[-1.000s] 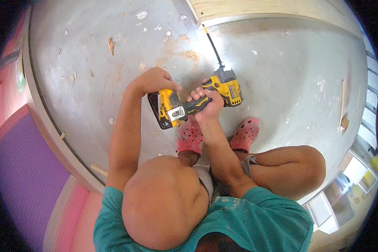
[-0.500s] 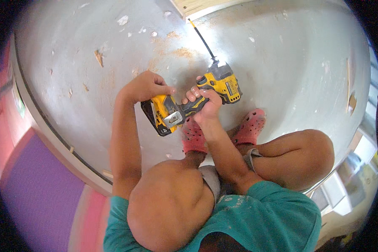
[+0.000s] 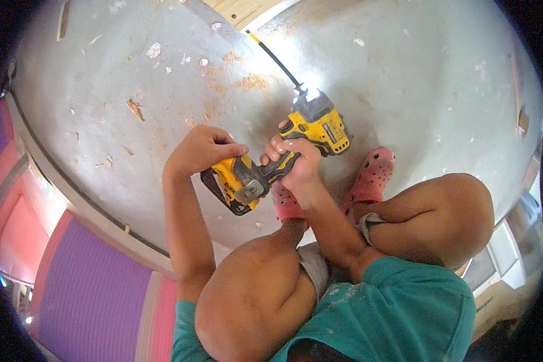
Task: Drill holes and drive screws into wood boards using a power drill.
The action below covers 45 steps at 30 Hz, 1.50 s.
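Observation:
A yellow and black cordless impact driver (image 3: pixel 324 128) lies across both of my hands, its lamp lit. My right hand (image 3: pixel 300 161) wraps its fingers round the black handle. At the battery end, my left hand (image 3: pixel 200 152) grips the yellow base with thumb and bent fingers; some of its fingers are hidden. A silver belt clip (image 3: pixel 250 191) shows on the side of that base. From the driver's nose a long thin black bit (image 3: pixel 279 62) with a yellow band points up and left. Its tip comes close to the edge of a wooden board (image 3: pixel 238 8); whether they touch I cannot tell.
Sawdust (image 3: pixel 251 82) and a wood splinter (image 3: pixel 135 110) lie on the scuffed grey floor (image 3: pixel 404 84). My feet in pink clogs (image 3: pixel 375 172) are below the driver. A purple and pink woven mat (image 3: pixel 96 283) lies beyond a raised edge at left.
The view has shifted, bringing more of the woven mat into the picture. Both hands keep their hold on the impact driver, which sits at nearly the same angle.

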### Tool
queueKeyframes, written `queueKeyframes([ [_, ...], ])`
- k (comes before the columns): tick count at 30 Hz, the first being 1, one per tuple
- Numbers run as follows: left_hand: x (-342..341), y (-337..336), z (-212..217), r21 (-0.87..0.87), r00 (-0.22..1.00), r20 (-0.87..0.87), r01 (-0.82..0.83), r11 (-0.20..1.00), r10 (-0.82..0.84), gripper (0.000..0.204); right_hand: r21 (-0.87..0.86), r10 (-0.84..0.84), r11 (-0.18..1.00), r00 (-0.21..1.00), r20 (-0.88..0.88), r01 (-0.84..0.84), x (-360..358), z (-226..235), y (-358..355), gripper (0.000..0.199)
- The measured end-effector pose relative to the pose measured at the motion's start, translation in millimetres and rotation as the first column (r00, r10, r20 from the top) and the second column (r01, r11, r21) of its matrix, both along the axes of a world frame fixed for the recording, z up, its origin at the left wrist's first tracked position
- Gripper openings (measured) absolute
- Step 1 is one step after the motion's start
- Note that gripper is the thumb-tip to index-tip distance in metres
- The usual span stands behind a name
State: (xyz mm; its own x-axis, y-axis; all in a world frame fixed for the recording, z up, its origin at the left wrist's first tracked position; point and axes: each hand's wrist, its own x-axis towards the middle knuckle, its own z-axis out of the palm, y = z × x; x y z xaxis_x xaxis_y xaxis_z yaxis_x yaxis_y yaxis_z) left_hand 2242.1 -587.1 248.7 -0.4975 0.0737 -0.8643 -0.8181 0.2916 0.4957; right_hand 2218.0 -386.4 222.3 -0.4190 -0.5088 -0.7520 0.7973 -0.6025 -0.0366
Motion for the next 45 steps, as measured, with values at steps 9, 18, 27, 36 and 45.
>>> queueKeyframes([
  [9, -61.8, -0.6, -51.1, -0.560, 0.705, -0.706, -0.489, 0.669, -0.075, 0.035, -0.115, 0.088, 0.988, 0.992, -0.094, -0.099, -11.5, -30.2, 16.4, 0.046],
  [18, -94.2, -20.3, -93.8, -0.666, 0.611, -0.736, -0.573, 0.478, -0.292, 0.022, 0.134, 0.074, 0.990, 0.951, -0.301, -0.035, -28.9, -6.4, 85.8, 0.050],
  [27, -91.9, -30.4, -107.3, -0.695, 0.516, -0.719, -0.555, 0.458, -0.466, 0.016, 0.178, 0.034, 0.983, 0.922, -0.385, 0.038, -26.5, 11.3, 78.7, 0.045],
  [36, -119.9, -55.4, -25.0, -0.633, 0.534, -0.774, -0.639, 0.438, -0.340, 0.021, 0.401, 0.293, 0.904, 0.896, -0.333, -0.147, -15.0, 16.3, 31.7, 0.020],
  [45, -11.8, 44.3, -41.5, 0.306, 0.983, -0.172, -0.001, 0.952, 0.057, 0.051, 0.323, 0.170, 0.944, 0.944, -0.283, -0.073, -3.1, -24.3, 18.6, 0.022],
])
